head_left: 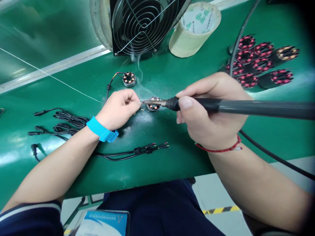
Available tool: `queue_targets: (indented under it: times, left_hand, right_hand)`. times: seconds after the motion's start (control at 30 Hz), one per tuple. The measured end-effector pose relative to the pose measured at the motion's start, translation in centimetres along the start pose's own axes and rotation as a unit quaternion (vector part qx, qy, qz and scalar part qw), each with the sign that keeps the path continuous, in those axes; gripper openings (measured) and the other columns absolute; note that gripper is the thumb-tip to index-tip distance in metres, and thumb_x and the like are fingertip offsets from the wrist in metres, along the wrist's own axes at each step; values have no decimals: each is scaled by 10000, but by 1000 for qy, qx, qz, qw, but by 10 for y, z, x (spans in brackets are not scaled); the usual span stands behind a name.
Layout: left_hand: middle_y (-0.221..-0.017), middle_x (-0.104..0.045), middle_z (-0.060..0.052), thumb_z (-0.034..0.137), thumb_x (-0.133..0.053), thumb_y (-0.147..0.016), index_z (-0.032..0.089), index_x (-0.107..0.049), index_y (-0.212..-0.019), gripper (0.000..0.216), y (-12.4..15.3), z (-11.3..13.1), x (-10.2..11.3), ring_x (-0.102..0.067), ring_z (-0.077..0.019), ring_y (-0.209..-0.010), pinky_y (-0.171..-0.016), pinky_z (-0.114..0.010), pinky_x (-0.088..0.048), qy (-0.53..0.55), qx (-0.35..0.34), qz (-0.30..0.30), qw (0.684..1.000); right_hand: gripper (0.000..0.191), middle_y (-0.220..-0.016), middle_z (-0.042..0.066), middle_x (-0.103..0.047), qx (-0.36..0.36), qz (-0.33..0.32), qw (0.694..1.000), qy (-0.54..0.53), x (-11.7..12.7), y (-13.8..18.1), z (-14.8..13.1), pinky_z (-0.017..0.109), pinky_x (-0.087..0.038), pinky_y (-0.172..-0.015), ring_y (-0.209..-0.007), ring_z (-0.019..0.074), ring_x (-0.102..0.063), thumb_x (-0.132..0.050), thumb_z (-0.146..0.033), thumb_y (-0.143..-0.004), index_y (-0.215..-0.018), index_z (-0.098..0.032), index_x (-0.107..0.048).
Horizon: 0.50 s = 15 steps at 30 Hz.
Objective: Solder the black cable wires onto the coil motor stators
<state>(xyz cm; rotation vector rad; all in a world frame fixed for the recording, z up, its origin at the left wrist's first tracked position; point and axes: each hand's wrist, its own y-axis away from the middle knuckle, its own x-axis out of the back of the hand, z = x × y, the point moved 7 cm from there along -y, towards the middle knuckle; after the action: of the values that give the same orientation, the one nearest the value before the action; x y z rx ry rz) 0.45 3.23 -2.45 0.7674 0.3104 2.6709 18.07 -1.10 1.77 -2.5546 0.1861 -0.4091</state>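
My right hand [211,108] is wrapped round the black handle of a soldering iron [204,104], whose metal tip points left. Beneath the tip lies a small round motor stator [154,105] with copper coils. Pinched fingers of my left hand [121,106] meet close by the tip, on the stator's left side; they seem to hold a thin wire, mostly hidden by the fingertips. Thin smoke rises from this spot. Farther back, another stator [129,78] with a black cable attached rests on the green bench [152,167].
A fan with a wire guard [142,28] stands at the back, beside a wide tape roll [194,31]. Several red-wound stators [262,62] are grouped at right. Coiled black cables [71,121] and stripped cable ends [147,149] lie at left and front. A solder strand [51,75] stretches in from the left.
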Motion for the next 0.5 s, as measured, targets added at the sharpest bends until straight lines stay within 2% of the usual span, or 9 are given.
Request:
queue_targets:
  times: [0.13,0.33,0.5]
  left_hand:
    - [-539,-525,34,85,-526,-732,156,-549,-640,120,0,-1,1,-434,-72,-514,-513,-223,-335,1,0,0,1000]
    - [-535,-518,29,112,-534,-733,164,-543,-631,116,0,-1,2,-416,-76,-508,-510,-233,-319,0,6,6,1000]
    - [-534,-520,30,116,-535,-723,168,-533,-622,113,0,-1,2,-416,-76,-507,-512,-234,-319,5,-1,8,1000]
  right_hand:
    - [121,-647,-39,-584,-5,26,1000,2,4,0,3,289,-425,-501,-516,92,-542,-618,-318,-853,-761,-240,-619]
    - [94,-630,-47,-590,1,3,1000,-10,0,-1,-1,268,-439,-511,-518,79,-550,-624,-254,-839,-750,-225,-607]
    - [79,-649,-34,-608,-10,4,1000,-8,0,-1,-2,305,-455,-516,-527,107,-570,-623,-267,-835,-770,-231,-599]
